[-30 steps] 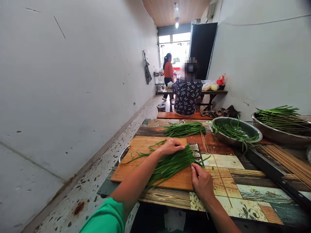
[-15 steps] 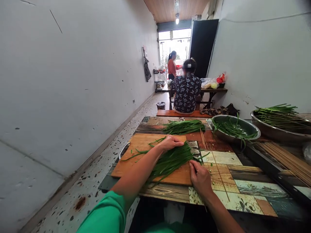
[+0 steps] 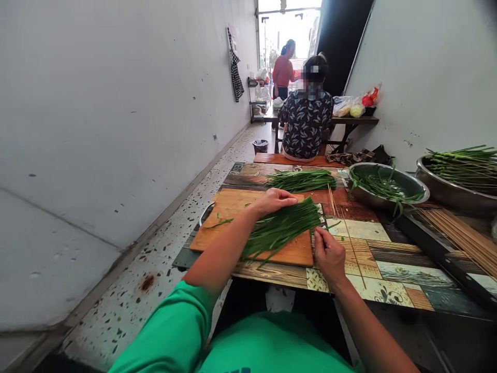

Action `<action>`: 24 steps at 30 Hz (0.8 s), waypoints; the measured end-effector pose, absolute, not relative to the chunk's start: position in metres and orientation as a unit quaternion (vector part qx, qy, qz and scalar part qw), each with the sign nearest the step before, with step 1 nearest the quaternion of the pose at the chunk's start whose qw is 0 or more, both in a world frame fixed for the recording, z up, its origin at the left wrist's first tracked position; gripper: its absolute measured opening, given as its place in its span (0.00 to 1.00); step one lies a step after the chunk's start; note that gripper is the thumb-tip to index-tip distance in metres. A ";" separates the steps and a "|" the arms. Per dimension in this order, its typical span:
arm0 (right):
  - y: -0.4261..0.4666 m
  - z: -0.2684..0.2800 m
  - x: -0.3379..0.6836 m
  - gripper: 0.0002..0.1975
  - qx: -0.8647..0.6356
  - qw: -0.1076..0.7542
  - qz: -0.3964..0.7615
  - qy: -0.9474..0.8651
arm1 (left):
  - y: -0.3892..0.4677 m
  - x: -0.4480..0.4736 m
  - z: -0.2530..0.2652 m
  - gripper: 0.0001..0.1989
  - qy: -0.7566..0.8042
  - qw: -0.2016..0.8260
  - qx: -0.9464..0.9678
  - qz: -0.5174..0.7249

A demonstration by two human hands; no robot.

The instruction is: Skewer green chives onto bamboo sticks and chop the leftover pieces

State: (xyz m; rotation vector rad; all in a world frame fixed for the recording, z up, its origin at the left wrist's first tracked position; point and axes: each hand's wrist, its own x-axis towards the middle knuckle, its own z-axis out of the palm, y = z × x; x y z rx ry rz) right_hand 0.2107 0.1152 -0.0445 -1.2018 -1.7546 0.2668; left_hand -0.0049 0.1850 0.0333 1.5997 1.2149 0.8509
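Note:
A flat bundle of long green garlic chives (image 3: 277,230) lies across the wooden cutting board (image 3: 217,212), cut ends toward the right. My left hand (image 3: 275,202) is closed over the far side of the bundle, thumb and fingers pressing on the chives. By the bundle's right end, at the board's edge, my right hand (image 3: 329,253) pinches a thin bamboo skewer, mostly hidden by the fingers and wrist. A few loose chive blades lie on the board.
A second chive pile (image 3: 303,180) lies beyond the board, with loose skewers (image 3: 351,243) beside it. To the right are a metal bowl of chives (image 3: 384,199), a bowl of skewered greens (image 3: 458,184), a large knife (image 3: 438,254) and a skewer stack (image 3: 462,235). Two people are farther back.
The view has tilted down, so the table appears higher in the picture. Both hands keep nearly the same places at the chive bundle.

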 end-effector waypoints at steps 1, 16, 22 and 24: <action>0.115 -0.043 0.211 0.18 -0.497 0.477 0.104 -0.718 | 0.181 -0.011 0.034 0.23 0.492 0.464 0.667 0.313; 0.159 0.131 0.204 0.15 -0.399 0.481 -0.177 -0.760 | 0.094 -0.096 -0.012 0.16 0.585 0.381 0.557 0.450; 0.166 0.173 0.183 0.19 -0.384 0.475 -0.172 -0.773 | 0.099 -0.103 -0.013 0.20 0.678 0.136 0.631 0.351; 0.165 0.179 0.183 0.22 -0.395 0.482 -0.151 -0.767 | 0.107 -0.110 -0.014 0.29 0.697 0.094 0.667 0.246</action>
